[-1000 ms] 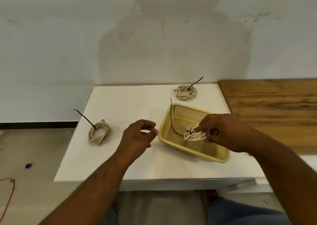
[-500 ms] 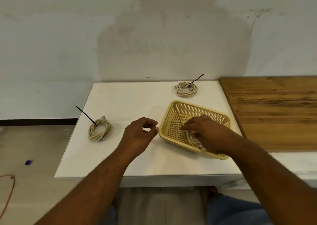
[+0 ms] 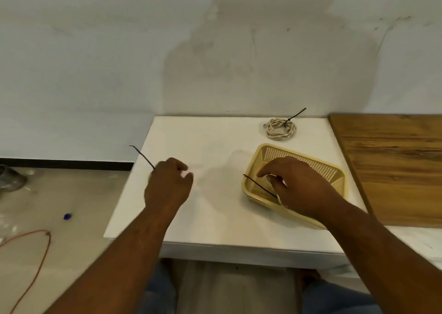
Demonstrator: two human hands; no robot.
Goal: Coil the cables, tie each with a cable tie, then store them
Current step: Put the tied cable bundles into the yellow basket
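A yellow mesh basket (image 3: 318, 164) stands on the right of the white table (image 3: 215, 141). My right hand (image 3: 299, 186) is inside it, fingers spread loosely over a coiled beige cable that it mostly hides; the coil's black cable tie tail (image 3: 258, 185) pokes out over the basket's left rim. My left hand (image 3: 167, 186) is at the table's left edge, curled over a second coil that it hides completely; only that coil's tie tail (image 3: 142, 157) shows. A third tied coil (image 3: 281, 129) lies at the back of the table.
A wooden board (image 3: 394, 165) adjoins the table on the right. A wall runs right behind the table. On the floor to the left lie an orange cable (image 3: 35, 254) and a small blue object (image 3: 67, 216).
My right hand has lowered the coil into the basket and its fingers have spread. My left hand has moved left from the table's middle onto the left coil.
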